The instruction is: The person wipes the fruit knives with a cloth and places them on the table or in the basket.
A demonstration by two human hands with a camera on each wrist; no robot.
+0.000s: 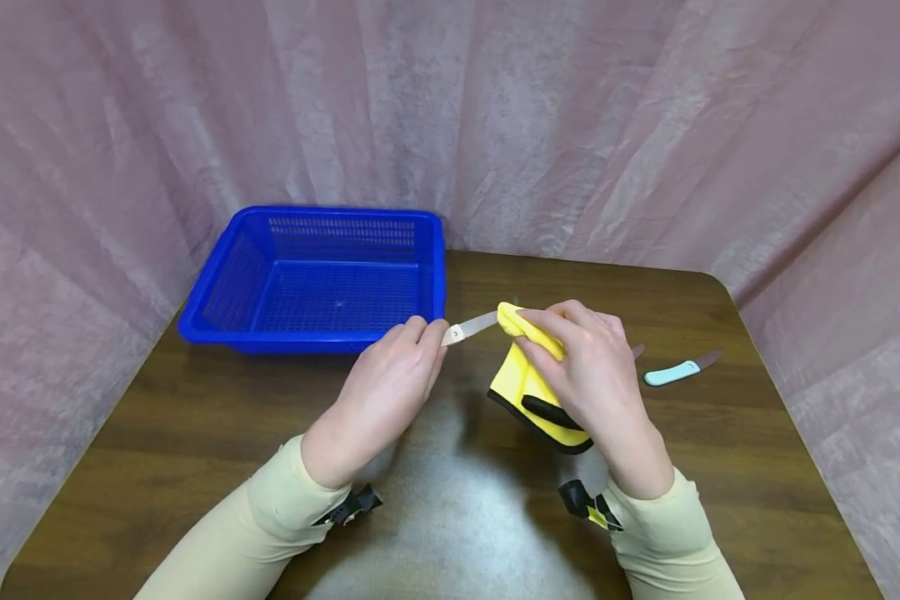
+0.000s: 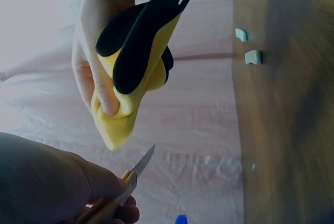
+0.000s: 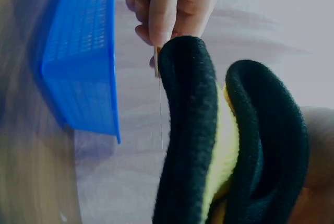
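My left hand (image 1: 390, 375) grips a folding knife by its pale handle (image 1: 453, 335), with the blade (image 1: 480, 323) out and pointing right. My right hand (image 1: 592, 358) pinches a yellow cloth (image 1: 521, 379) with black edging between thumb and fingers. A folded end of the cloth overlaps the blade's tip in the head view. From the left wrist, the knife blade (image 2: 144, 160) shows bare, just below the yellow cloth (image 2: 117, 130). In the right wrist view, the black edging (image 3: 188, 109) hides much of the blade.
A blue plastic basket (image 1: 315, 337) stands at the back left of the wooden table (image 1: 195, 433). A knife with a light teal handle (image 1: 671, 373) lies on the right, and another knife's blade (image 1: 638, 351) peeks out behind my right hand. Pink curtains (image 1: 525, 125) hang behind the table.
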